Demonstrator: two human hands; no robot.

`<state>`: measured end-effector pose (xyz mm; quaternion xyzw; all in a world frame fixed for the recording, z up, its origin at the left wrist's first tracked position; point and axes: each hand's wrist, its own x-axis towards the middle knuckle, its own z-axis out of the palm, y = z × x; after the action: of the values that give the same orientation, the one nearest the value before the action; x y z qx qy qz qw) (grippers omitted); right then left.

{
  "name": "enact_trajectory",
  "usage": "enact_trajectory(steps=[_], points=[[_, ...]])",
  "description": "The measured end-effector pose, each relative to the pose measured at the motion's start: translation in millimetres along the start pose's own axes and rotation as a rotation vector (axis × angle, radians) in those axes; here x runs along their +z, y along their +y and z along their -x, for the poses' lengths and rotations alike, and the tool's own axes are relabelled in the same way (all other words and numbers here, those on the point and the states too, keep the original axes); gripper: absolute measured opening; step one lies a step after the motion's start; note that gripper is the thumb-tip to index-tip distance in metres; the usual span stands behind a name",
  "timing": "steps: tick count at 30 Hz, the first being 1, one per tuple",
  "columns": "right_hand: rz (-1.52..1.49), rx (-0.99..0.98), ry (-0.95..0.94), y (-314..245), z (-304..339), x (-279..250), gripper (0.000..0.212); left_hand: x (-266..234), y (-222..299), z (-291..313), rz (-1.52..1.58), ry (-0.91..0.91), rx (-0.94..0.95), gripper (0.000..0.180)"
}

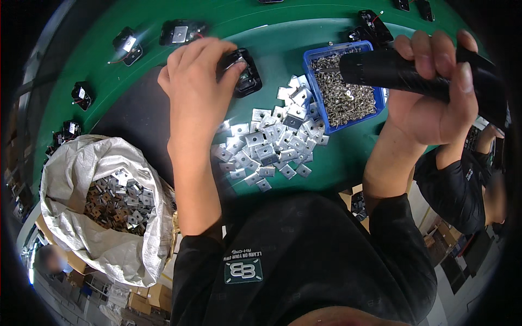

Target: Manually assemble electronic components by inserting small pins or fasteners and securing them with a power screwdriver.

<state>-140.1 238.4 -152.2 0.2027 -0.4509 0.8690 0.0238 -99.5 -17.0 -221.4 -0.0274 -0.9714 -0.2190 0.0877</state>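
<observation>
My left hand [198, 81] is closed on a small black plastic housing [251, 76] at the upper middle of the green work surface. Its thumb lies over the housing's inner side, and the fingers hide part of it. In my right hand [435, 92] is a black electric screwdriver [380, 68], lying level with its front end to the left. That end is over a blue tray [330, 122] full of small screws [348, 98]. Between the two hands, left of and below the tray, lies a loose heap of square silvery metal plates with holes [266, 144].
A white woven sack [65, 201] of more metal plates stands at the left. Several black housings with wires, such as one housing [128, 46], lie along the green belt [239, 13]. Another person in a dark shirt [451, 185] is at the right.
</observation>
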Motion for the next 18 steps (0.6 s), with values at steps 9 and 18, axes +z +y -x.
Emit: enact_trajectory(steps=[9, 18], points=[[-0.069, -0.005, -0.005, -25, 9, 9, 0.036, 0, 42, 0, 0.303, 0.111, 0.392, 0.040], [0.007, -0.012, -0.020, -38, 11, 8, 0.033, 36, 76, 1, 0.416, 0.235, 0.441, 0.013]])
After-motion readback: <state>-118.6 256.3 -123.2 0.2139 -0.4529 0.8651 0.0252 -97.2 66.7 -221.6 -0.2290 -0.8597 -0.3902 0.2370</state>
